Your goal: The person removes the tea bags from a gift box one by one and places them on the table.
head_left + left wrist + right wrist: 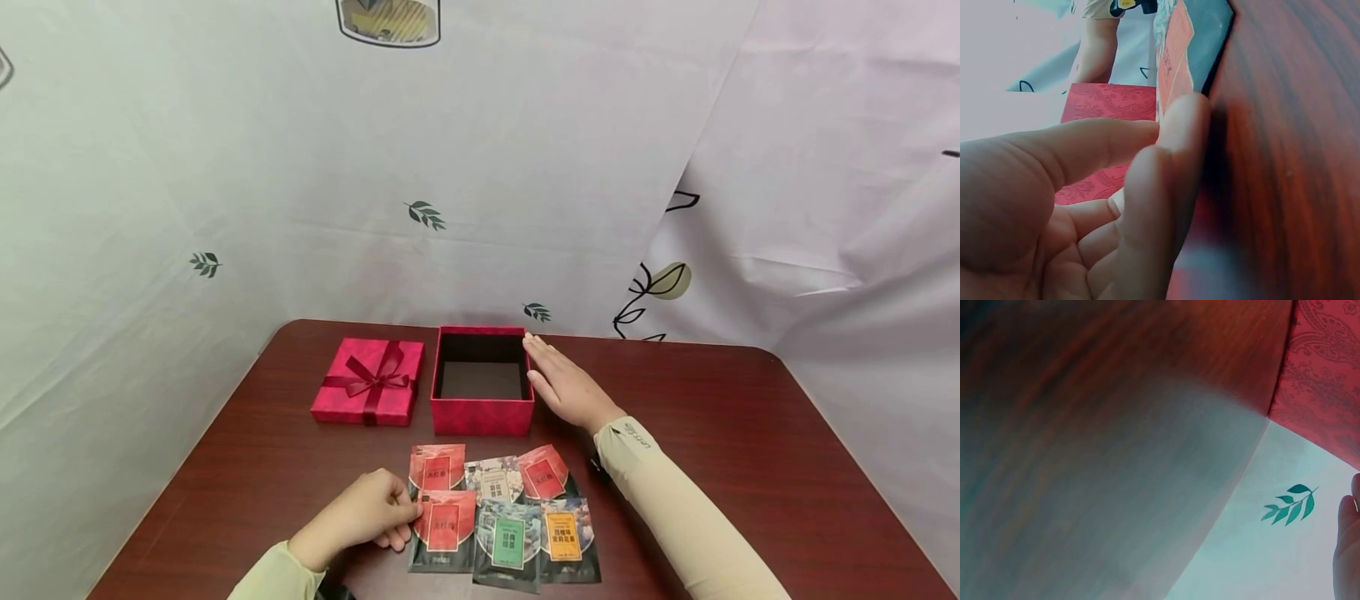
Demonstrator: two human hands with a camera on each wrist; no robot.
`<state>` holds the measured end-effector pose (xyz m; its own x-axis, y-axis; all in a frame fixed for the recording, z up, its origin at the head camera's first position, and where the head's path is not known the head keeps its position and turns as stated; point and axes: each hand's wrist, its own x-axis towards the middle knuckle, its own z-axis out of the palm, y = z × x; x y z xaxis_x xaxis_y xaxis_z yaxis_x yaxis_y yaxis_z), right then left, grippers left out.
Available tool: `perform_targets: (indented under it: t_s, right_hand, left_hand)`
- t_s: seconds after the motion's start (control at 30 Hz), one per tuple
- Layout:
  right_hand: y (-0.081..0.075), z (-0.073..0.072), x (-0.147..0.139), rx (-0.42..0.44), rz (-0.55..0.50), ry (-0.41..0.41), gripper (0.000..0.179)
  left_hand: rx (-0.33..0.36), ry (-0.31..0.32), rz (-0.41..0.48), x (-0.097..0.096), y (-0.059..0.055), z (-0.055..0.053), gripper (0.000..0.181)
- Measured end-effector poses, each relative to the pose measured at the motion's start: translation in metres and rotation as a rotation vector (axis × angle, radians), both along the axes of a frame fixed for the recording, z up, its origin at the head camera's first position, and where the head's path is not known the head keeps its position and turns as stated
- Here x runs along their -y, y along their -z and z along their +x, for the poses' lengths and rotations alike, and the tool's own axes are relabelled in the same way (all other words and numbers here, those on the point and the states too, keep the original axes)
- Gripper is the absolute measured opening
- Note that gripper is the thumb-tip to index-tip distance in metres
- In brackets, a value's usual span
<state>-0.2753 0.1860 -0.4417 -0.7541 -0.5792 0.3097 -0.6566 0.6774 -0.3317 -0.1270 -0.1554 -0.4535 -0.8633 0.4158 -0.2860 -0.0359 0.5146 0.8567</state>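
Observation:
My left hand [369,515] pinches the left edge of the red-and-black tea sachet [442,531] at the front left of a group of sachets. In the left wrist view, thumb and forefinger meet at the edge of this sachet [1177,56]. Beside it lie a green-labelled sachet [507,546] and an orange-labelled one [567,537]. Behind are two more red sachets, with a cream floral sachet [495,480] between them. With fingers straight, my right hand [572,390] rests against the right wall of the red gift box [482,417], which stands uncovered, its dark inside showing.
Left of the box lies its red lid [378,379], tied with a dark red ribbon bow. Everything is on a dark reddish wooden table [720,442]. White printed cloth [480,167] hangs behind the table's far edge and along its sides.

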Motion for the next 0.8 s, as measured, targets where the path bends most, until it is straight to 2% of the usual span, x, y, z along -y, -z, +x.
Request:
perform_targets:
  t_s: [0.2,0.37,0.5,0.6,0.73,0.8]
  right_hand:
    - [0.000,0.001,-0.003,0.001,0.008,0.005,0.059]
    - [-0.002,0.002,-0.005,0.014,0.019,0.010,0.060]
    - [-0.002,0.002,-0.007,0.004,0.021,0.013,0.059]
    - [0.001,0.002,-0.009,0.015,0.007,0.024,0.060]
    - [0.002,0.002,-0.013,0.052,-0.046,0.057,0.061]
    - [0.003,0.000,-0.017,0.053,-0.066,0.080,0.062]
  left_hand:
    - [-0.164,-0.004,-0.083,0.000,-0.012,-0.003,0.020]
    - [-0.313,-0.103,-0.185,0.001,-0.034,-0.015,0.011]
    - [-0.373,-0.193,-0.197,0.004,-0.055,-0.029,0.006]
    - [-0.395,-0.240,-0.143,0.007,-0.065,-0.043,0.010]
    - [-0.448,-0.311,-0.057,0.013,-0.069,-0.066,0.018]
    - [-0.512,-0.352,-0.074,0.017,-0.067,-0.078,0.021]
